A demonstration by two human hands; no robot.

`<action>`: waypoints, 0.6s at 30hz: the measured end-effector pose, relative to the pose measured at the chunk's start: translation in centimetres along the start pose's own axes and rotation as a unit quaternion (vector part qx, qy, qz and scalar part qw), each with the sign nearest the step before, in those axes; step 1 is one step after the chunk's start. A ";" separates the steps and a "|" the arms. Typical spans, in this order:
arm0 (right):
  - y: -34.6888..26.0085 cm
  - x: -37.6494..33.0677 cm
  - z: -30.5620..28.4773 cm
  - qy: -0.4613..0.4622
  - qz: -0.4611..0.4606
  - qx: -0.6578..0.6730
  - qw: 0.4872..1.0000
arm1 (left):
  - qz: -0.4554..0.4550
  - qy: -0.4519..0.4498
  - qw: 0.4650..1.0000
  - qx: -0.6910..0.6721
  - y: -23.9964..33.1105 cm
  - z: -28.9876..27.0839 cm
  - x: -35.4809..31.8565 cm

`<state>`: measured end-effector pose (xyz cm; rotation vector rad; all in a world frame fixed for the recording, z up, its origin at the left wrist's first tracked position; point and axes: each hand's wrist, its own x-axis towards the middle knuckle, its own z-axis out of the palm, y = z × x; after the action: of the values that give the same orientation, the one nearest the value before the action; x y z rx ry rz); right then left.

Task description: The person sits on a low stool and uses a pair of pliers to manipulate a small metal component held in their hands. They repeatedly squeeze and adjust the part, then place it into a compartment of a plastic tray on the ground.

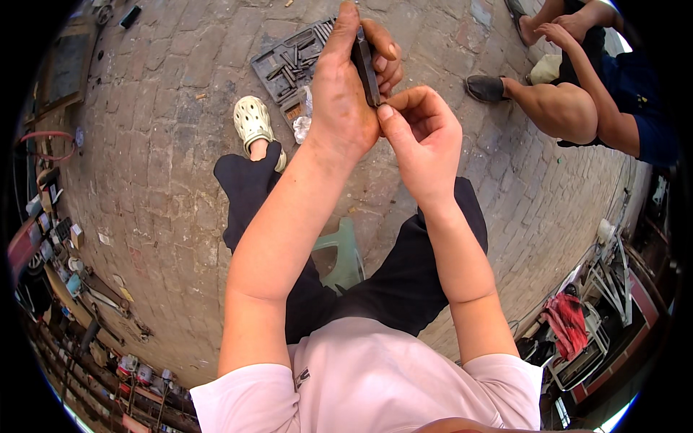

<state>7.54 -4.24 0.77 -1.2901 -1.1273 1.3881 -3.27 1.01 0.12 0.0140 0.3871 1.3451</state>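
My left hand [345, 90] is raised in front of me, its fingers closed around a dark, narrow, bar-like tool [367, 68] with a worn surface. The exact kind of tool does not show. At the tool's lower end, my right hand [427, 133] pinches with thumb and forefinger. Whatever small part sits between those fingertips is too small to name. Behind my left hand, an open grey tool case [268, 66] lies on the ground with several dark metal pieces in it. Dirt marks the fingers of both hands.
Uneven paving [173, 144] covers the ground. A green plastic stool [345, 252] is under me. Beside the case lies a crumpled clear plastic bag [302, 128]. Another person [577, 108] sits at the upper right. Clutter lines the left side; a red cloth [565, 325] hangs at the lower right.
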 end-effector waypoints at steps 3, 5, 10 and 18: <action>0.3 -0.2 0.4 0.026 -0.022 -0.022 0.999 | 0.033 -0.039 0.995 0.085 0.1 0.1 0.0; 0.3 -0.2 0.5 0.038 -0.079 -0.068 0.994 | 0.043 -0.064 0.989 0.123 0.0 0.0 0.0; 0.0 -0.5 0.7 0.033 -0.108 -0.107 0.988 | 0.081 -0.088 0.981 0.152 0.5 -0.1 0.2; -0.6 -0.2 0.6 -0.027 -0.011 0.051 0.998 | 0.089 -0.094 0.989 0.072 0.6 -0.5 0.9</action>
<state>6.94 -4.33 1.39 -1.1709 -1.0901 1.4525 -3.82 1.86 -0.41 0.2992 0.3275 1.4749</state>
